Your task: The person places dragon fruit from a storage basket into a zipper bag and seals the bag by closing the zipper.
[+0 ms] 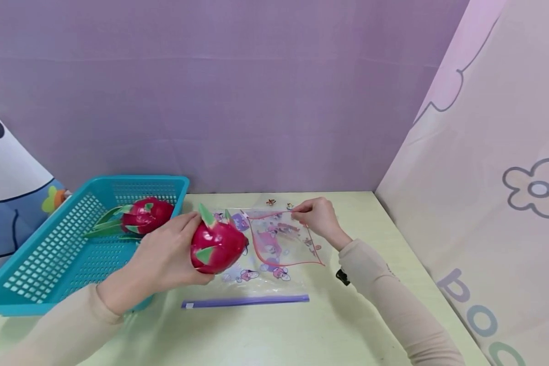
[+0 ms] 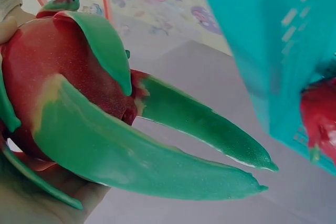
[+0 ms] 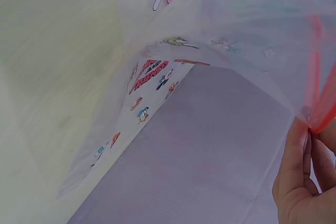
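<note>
My left hand (image 1: 166, 254) grips a red dragon fruit (image 1: 219, 246) with green leaf-like scales, held up beside the mouth of a clear bag. In the left wrist view the long green scales of this dragon fruit (image 2: 58, 61) point away from the palm. My right hand (image 1: 319, 219) pinches the red-edged rim of the clear printed zip bag (image 1: 267, 239), whose mouth stands spread. The right wrist view shows finger and thumb on the red zip strip (image 3: 315, 77), the printed film hanging beside them. Under it lies another printed bag with a purple zip (image 1: 247, 301).
A turquoise basket (image 1: 32, 254) stands at the left, with a second dragon fruit (image 1: 146, 215) in it. A small black object (image 1: 342, 276) is by the right sleeve. Purple cloth (image 1: 279, 101) rises behind the table (image 1: 265, 335), and a printed cloth (image 1: 498, 178) hangs at the right.
</note>
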